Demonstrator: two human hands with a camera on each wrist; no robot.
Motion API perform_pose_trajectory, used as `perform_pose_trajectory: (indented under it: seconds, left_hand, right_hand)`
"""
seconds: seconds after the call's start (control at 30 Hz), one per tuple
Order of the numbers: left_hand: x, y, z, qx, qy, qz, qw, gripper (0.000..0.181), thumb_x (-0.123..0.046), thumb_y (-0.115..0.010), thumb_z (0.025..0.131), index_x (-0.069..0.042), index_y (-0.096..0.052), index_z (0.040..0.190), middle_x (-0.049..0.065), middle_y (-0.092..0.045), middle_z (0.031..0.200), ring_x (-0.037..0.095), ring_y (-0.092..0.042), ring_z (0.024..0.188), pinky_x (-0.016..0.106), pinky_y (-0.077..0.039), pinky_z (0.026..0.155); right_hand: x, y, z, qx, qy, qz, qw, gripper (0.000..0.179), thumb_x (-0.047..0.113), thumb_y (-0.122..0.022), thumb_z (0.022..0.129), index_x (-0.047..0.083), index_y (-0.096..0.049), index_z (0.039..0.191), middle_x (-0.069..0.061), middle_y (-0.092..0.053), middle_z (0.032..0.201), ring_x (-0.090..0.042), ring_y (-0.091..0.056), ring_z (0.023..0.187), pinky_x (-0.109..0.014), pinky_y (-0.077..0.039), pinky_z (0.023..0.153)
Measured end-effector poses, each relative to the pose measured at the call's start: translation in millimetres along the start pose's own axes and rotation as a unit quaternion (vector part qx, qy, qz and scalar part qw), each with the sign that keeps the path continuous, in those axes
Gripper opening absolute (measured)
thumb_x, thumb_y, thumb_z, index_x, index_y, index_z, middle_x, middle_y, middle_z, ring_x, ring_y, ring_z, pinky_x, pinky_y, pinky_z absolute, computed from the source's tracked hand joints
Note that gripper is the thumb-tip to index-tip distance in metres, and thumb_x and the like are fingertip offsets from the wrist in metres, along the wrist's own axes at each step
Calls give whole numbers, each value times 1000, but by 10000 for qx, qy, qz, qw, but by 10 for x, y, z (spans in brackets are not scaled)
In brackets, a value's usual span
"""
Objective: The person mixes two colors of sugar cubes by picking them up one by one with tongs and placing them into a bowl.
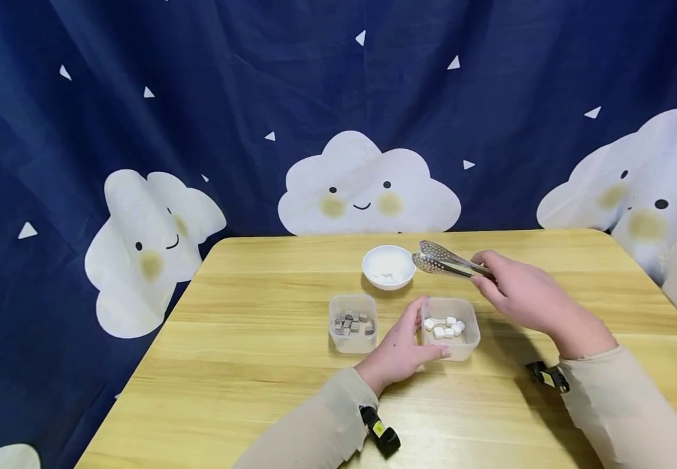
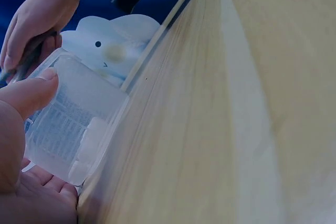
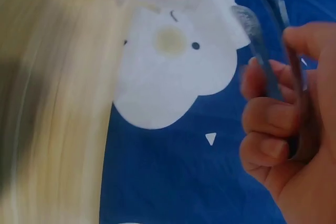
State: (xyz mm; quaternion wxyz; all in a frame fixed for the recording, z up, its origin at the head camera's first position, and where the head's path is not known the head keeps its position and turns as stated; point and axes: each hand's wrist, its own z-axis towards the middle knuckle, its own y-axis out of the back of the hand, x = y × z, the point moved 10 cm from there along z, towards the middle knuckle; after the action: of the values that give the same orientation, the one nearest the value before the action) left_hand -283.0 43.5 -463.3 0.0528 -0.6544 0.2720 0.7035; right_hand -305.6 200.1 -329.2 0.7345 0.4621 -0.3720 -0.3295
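Observation:
My right hand (image 1: 523, 293) holds metal tongs (image 1: 446, 259) above the table; their perforated tips are a little apart, and I see nothing between them. In the right wrist view, fingers curl round the tongs (image 3: 273, 40). With thumb and fingers, my left hand (image 1: 400, 352) grips the side of a clear plastic container (image 1: 461, 352). Several white cubes (image 1: 439, 332) lie inside it. The left wrist view has the same container (image 2: 79, 93) between thumb and fingers. A white bowl (image 1: 388, 267) with whitish contents, too small to make out, stands behind, left of the tong tips.
A second clear container (image 1: 352, 347) holding several grey-brown cubes (image 1: 350, 324) stands left of my left hand. All of it is on a wooden table (image 1: 245, 365). A dark blue cloth (image 1: 245, 98) with clouds hangs behind the far edge.

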Motion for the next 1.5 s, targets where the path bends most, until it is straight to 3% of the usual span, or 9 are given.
perform_pose_trajectory:
  seconds: [0.2,0.33,0.47,0.63,0.87,1.03,1.13,1.27,1.5]
  left_hand:
    - [-4,0,3,-9,48,63,10000,101,-38,-84,83,-33,-20,161,-7,-35,158,21,-37,142,44,-28,118]
    - [9,-14,-1,1,109,87,9999,101,-40,-83,83,-34,-19,161,-6,-33,160,20,-37,143,44,-27,118]
    - [13,-21,-8,0,173,90,9998,103,-42,-83,83,-34,-17,161,-4,-33,160,20,-36,143,43,-27,118]
    - [3,-27,-3,5,125,-2,9999,103,-40,-84,83,-27,-19,162,-6,-40,155,20,-35,143,44,-27,118]
    - [26,-25,-7,-39,202,114,9997,101,-43,-83,82,-35,-20,160,0,-35,159,21,-38,142,45,-30,117]
    - [24,-15,-12,-47,178,130,9997,103,-42,-83,82,-29,-19,162,-6,-31,161,21,-37,142,44,-28,118]
    - [18,-13,-9,-20,141,104,9998,101,-41,-83,83,-34,-19,161,-9,-32,160,21,-36,143,45,-28,118]
    - [13,-9,0,1,86,80,9999,99,-40,-83,83,-41,-19,159,-10,-33,159,22,-36,143,45,-28,118]
    - [0,-9,11,36,-39,-13,10000,99,-36,-83,84,-36,-19,160,-12,-32,159,19,-35,143,42,-27,119]
  right_hand:
    - [33,62,-66,142,434,-387,9982,22,33,-61,101,19,-66,118,8,-67,94,-14,-62,78,-46,-52,68]
    - [79,119,-112,226,641,-584,9960,12,33,-65,97,24,-68,105,19,-49,71,-5,-48,63,-35,-43,56]
    - [127,176,-138,214,832,-602,9945,7,34,-69,95,28,-65,95,21,-39,64,-1,-40,56,-29,-35,52]
    - [136,150,-140,334,947,-583,9932,11,37,-71,94,29,-68,100,24,-48,70,0,-44,58,-31,-41,54]
    - [155,138,-167,487,1018,-605,9918,19,36,-74,91,26,-71,107,22,-60,81,2,-48,61,-34,-47,57]
    - [153,130,-200,607,1029,-609,9910,23,39,-76,90,24,-73,108,19,-67,90,4,-50,62,-35,-49,58]
    - [141,105,-223,698,1072,-639,9897,26,40,-77,89,23,-75,109,15,-70,97,2,-56,68,-37,-53,62]
    - [163,50,-239,757,1318,-712,9858,23,38,-80,87,24,-75,105,16,-69,95,1,-57,71,-37,-54,64]
    - [291,-20,-226,814,1788,-692,9781,13,33,-82,86,29,-71,92,21,-63,82,2,-50,63,-34,-48,53]
